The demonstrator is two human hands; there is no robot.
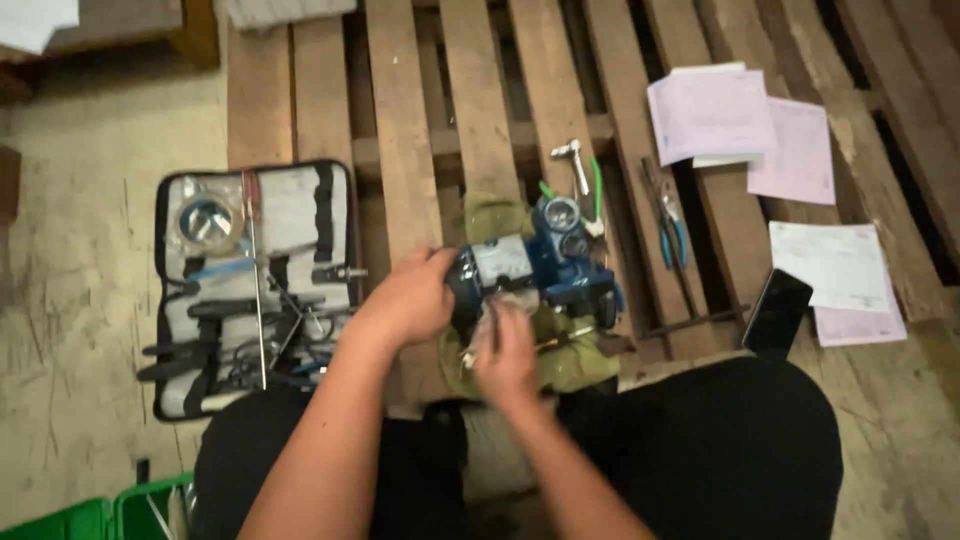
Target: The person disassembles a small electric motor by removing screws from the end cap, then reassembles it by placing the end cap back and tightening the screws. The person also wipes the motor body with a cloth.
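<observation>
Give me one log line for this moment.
left hand: grips blue machine part | right hand: touches its front | under: green cloth | on: wooden pallet

Centre: motor unit [540,265] on a cloth [560,360], on the wooden pallet [480,100]
Left: open tool case [255,285], half on the floor [80,250]
Behind unit: socket wrench [575,160]
Right: pliers [668,225], then phone [777,312]
Far right: papers [740,125] on the pallet
Near left corner: crate [110,515]
</observation>
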